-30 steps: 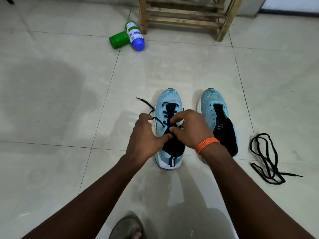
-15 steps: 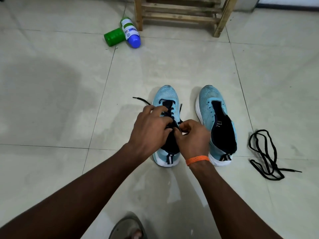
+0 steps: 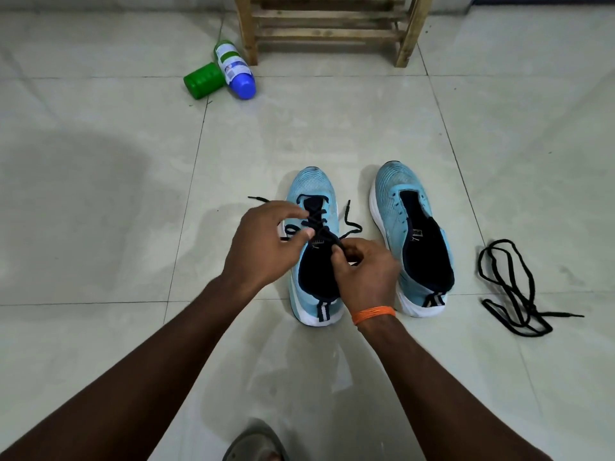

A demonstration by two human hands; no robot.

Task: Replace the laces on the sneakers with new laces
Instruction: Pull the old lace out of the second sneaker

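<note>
Sneakers point(image 3: 392, 191) in pale blue knit with white soles stand side by side on the floor point(image 3: 100, 194), just in front of the person and near a grout line. The floor is large glossy tiles in a greyish off-white, with dull smears on the sheen. At the far edge stands a slatted rack point(image 3: 329, 31) of raw wood.

Both shoes lie with their long axes running away from the person, toes toward the rack and heels nearest, roughly parallel and a little apart. The right sneaker point(image 3: 429, 261) has bare eyelets and a dark lining. Pale lettering on its insole, upside down from here, seems to read PUMA. The left sneaker point(image 3: 312, 188) carries a black lace point(image 3: 319, 224) crossed through its front eyelets.

The left hand point(image 3: 263, 247) curls its fingers round the lace's left strand, whose tip juts out past the knuckles. The right hand point(image 3: 369, 277) pinches the lace over the tongue.

A loose lace point(image 3: 509, 287), also black, lies tangled on the tile to the right of the pair. Near the rack's leg a green bottle point(image 3: 203, 80) and a white bottle point(image 3: 234, 69) with a blue cap lie on their sides, touching. The label's writing is too small to read. An orange band point(image 3: 372, 313) circles the right wrist.
</note>
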